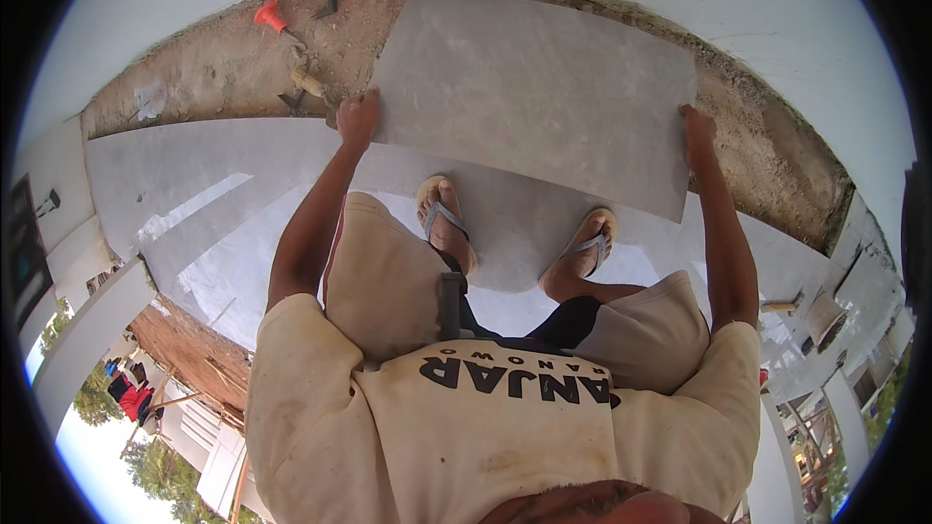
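Note:
A large grey floor tile (534, 87) is held between my two hands, tilted over a strip of bare ground along the wall. My left hand (358, 118) grips its left edge, fingers closed round it. At the opposite edge my right hand (698, 136) is closed on the tile too. The tile's near edge overlaps the laid grey tiles (505, 204) where my sandalled feet stand. Whether its far edge touches the ground, I cannot tell. Close to my left hand lies a wooden-handled tool (309, 82), its head partly hidden.
A red-handled tool (270, 16) and a small dark metal piece (327, 3) lie on the bare soil (214, 63). The white wall (777, 10) curves along the far side. At the right, a bucket-like container (825, 318) and a wooden-handled tool (780, 306) rest on the tiles.

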### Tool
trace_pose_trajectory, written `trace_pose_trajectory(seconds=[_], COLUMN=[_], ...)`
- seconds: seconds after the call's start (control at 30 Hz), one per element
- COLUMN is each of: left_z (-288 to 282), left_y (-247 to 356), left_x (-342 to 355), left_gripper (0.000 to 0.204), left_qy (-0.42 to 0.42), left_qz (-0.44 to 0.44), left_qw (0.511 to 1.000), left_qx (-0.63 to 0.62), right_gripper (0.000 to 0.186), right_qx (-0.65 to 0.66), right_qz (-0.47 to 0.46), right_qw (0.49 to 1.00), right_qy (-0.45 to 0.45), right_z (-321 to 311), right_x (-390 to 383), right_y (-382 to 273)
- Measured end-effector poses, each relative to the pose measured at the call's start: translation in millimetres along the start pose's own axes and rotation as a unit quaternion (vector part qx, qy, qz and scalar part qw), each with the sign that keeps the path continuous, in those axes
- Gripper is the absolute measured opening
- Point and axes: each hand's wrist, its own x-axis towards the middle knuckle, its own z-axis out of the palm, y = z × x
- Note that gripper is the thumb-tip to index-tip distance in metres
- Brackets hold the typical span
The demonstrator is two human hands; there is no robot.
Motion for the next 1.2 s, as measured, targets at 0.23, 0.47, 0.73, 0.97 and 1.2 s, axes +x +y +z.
trace_pose_trajectory(seconds=[0.23, 0.47, 0.73, 0.97, 1.2], left_z=[52.9, 70.4, 89.7, 99.8, 92.8], left_y=[-22.1, -15.6, -30.4, -40.7, -42.0], left_x=[23.7, 29.9, 35.2, 39.1, 39.7], left_gripper=[0.043, 0.042, 0.039, 0.037, 0.036], left_qy=[0.050, 0.066, 0.068, 0.000, -0.044], left_qz=[0.004, 0.055, 0.033, 0.007, 0.027], left_qw=[0.997, 0.993, 0.984, 0.973, 0.987], left_qx=[-0.064, -0.086, -0.163, -0.229, -0.153], right_gripper=[0.057, 0.037, 0.038, 0.042, 0.036], right_qx=[0.036, 0.062, 0.056, 0.073, 0.036], right_qz=[-0.060, -0.081, -0.094, -0.107, -0.146], right_qw=[0.997, 0.992, 0.989, 0.986, 0.983], right_qy=[0.044, 0.077, 0.101, 0.103, 0.101], right_z=[31.8, 40.1, 58.9, 68.1, 73.4], right_x=[44.3, 57.7, 77.3, 102.4, 105.4], right_y=[13.4, 17.1, 26.3, 30.7, 34.5])
